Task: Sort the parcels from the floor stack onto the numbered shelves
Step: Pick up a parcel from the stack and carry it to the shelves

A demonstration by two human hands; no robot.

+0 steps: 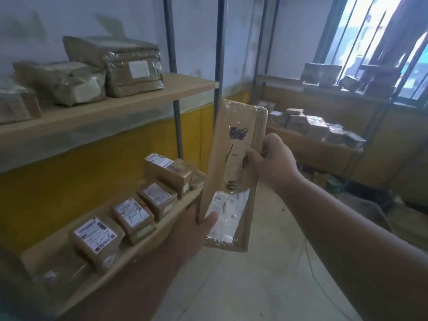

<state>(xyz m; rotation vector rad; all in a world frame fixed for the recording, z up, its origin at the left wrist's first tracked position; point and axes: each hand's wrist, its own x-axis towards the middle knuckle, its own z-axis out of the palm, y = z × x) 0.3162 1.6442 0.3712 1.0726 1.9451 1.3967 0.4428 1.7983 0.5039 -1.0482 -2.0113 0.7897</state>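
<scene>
Holding long parcel (pixel 231 158) upright — both hands' grip.

1 head-worn wide-angle view looks forward and down, close over both forearms, facing the left shelves (pixel 111 105) and the far window (pixel 379 42).

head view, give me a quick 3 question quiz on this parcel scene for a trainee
1. True or false: both hands, the left hand and the right hand, hold the long flat parcel.
2. Where does the row of small labelled boxes sit? A) upper shelf B) lower shelf C) floor
3. Fill in: the long parcel's white label is near its ____ end.

Key: 1 true; 2 B; 3 lower
</scene>
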